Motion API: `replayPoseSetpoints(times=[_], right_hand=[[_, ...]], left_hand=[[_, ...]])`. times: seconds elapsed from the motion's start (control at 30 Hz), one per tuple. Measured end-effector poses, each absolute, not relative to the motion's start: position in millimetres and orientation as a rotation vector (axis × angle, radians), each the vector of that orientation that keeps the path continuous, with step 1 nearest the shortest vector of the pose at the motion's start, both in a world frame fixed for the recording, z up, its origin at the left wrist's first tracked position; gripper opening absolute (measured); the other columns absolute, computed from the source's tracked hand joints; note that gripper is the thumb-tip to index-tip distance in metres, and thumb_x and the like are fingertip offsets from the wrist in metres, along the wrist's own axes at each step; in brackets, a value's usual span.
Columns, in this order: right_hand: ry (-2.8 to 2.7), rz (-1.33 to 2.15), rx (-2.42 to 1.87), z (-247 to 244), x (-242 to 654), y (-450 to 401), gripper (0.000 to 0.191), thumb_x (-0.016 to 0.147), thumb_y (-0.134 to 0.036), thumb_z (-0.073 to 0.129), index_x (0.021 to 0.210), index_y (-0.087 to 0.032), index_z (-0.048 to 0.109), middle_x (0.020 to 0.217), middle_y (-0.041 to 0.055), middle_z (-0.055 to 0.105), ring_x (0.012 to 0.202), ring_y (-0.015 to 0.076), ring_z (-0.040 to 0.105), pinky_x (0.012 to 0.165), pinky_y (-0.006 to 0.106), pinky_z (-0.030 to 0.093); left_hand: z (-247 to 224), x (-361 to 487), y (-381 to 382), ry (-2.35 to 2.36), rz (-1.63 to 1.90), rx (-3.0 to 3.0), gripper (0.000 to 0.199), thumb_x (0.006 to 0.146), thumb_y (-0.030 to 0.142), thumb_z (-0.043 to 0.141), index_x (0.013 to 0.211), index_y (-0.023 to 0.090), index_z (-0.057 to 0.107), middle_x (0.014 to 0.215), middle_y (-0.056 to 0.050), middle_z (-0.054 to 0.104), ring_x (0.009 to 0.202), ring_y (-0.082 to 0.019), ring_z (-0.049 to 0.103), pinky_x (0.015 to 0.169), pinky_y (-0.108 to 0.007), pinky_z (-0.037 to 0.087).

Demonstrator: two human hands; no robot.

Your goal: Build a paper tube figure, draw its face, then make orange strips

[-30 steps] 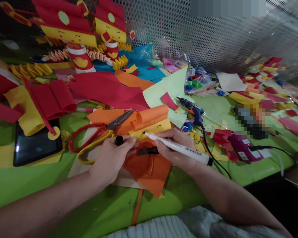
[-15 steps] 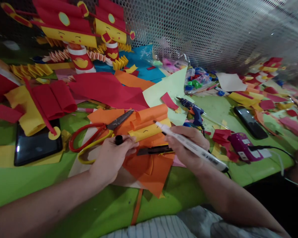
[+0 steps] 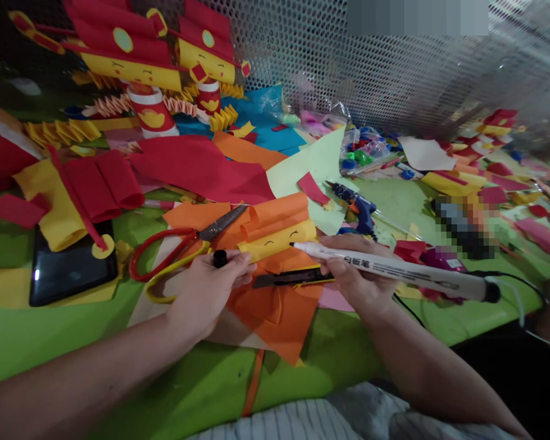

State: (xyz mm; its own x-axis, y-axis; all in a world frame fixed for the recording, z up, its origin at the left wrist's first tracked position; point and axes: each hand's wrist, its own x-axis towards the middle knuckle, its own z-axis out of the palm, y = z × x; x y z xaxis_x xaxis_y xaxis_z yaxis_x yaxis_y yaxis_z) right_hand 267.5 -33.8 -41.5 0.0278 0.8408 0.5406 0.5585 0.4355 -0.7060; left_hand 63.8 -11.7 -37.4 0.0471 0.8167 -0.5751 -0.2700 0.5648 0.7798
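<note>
My left hand [image 3: 206,290] pinches the left end of a yellow paper roll [image 3: 277,242] with orange paper curls along its top. A black marker cap [image 3: 219,258] pokes up between the fingers of that same hand. My right hand [image 3: 364,272] grips a white whiteboard marker [image 3: 407,269], its black tip close to the roll's right part. Two small curved black lines show on the yellow face. Below the roll lies a utility knife [image 3: 297,277] with its blade out. Scissors [image 3: 165,253] with red and yellow handles lie just left of it, on orange paper [image 3: 279,318].
Finished paper figures [image 3: 153,113] stand at the back left. A blue glue gun [image 3: 355,205] rests on pale green paper [image 3: 311,156]. A black phone [image 3: 73,269] lies at left under paper pieces. A purple power socket [image 3: 444,258] with cables is at right.
My right hand has swung the marker flatter, its rear end out to the right and its tip lower. A second curved line now shows on the yellow roll. My left hand stays put.
</note>
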Motion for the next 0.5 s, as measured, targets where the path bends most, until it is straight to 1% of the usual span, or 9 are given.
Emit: replayPoseSetpoints(times=[0.1, 0.17, 0.27, 0.37, 0.43, 0.5], right_hand=[[-1.640, 0.395, -1.171, -42, 265, -31, 0.016, 0.080, -0.030, 0.063, 0.094, -0.021, 0.065, 0.069, 0.0022, 0.070, 0.048, 0.0130, 0.059, 0.044, 0.026, 0.049], [-1.627, 0.403, -1.178, -42, 261, -29, 0.012, 0.080, -0.025, 0.063, 0.091, -0.021, 0.063, 0.064, 0.0002, 0.067, 0.047, 0.0118, 0.058, 0.041, 0.023, 0.047], [-1.663, 0.357, -1.211, -39, 256, -27, 0.008, 0.079, -0.024, 0.063, 0.086, -0.019, 0.062, 0.059, -0.0011, 0.065, 0.045, 0.0105, 0.057, 0.040, 0.021, 0.043], [-1.762, 0.221, -1.250, -35, 251, -26, 0.005, 0.078, -0.023, 0.063, 0.081, -0.019, 0.062, 0.057, -0.0015, 0.065, 0.042, 0.0091, 0.055, 0.038, 0.019, 0.039], [-1.817, 0.126, -1.263, -33, 249, -25, 0.005, 0.078, -0.023, 0.062, 0.078, -0.019, 0.062, 0.055, -0.0015, 0.066, 0.040, 0.0084, 0.055, 0.036, 0.018, 0.036], [-1.844, 0.072, -1.269, -32, 248, -24, 0.006, 0.079, -0.024, 0.061, 0.077, -0.018, 0.062, 0.055, -0.0012, 0.066, 0.040, 0.0082, 0.055, 0.036, 0.018, 0.036]], left_hand=[[-38, 63, -12, 1.273, 0.891, 0.564, 0.014, 0.062, 0.026, 0.074, 0.062, 0.017, 0.064, 0.066, -0.003, 0.069, 0.071, -0.018, 0.068, 0.067, -0.027, 0.055], [-39, 63, -12, 1.274, 0.891, 0.573, 0.015, 0.063, 0.027, 0.074, 0.063, 0.017, 0.064, 0.066, -0.003, 0.068, 0.073, -0.018, 0.069, 0.067, -0.027, 0.056], [-40, 62, -12, 1.264, 0.895, 0.581, 0.017, 0.063, 0.029, 0.075, 0.065, 0.017, 0.064, 0.067, -0.003, 0.068, 0.073, -0.019, 0.069, 0.066, -0.027, 0.056], [-40, 63, -12, 1.257, 0.910, 0.586, 0.016, 0.062, 0.028, 0.075, 0.065, 0.016, 0.064, 0.068, -0.002, 0.068, 0.071, -0.018, 0.068, 0.066, -0.027, 0.056], [-39, 64, -12, 1.265, 0.915, 0.578, 0.015, 0.062, 0.027, 0.074, 0.064, 0.016, 0.064, 0.067, -0.001, 0.067, 0.069, -0.017, 0.068, 0.065, -0.027, 0.056], [-38, 64, -12, 1.270, 0.913, 0.571, 0.013, 0.061, 0.025, 0.074, 0.063, 0.017, 0.064, 0.066, -0.001, 0.067, 0.068, -0.016, 0.067, 0.064, -0.026, 0.056]])
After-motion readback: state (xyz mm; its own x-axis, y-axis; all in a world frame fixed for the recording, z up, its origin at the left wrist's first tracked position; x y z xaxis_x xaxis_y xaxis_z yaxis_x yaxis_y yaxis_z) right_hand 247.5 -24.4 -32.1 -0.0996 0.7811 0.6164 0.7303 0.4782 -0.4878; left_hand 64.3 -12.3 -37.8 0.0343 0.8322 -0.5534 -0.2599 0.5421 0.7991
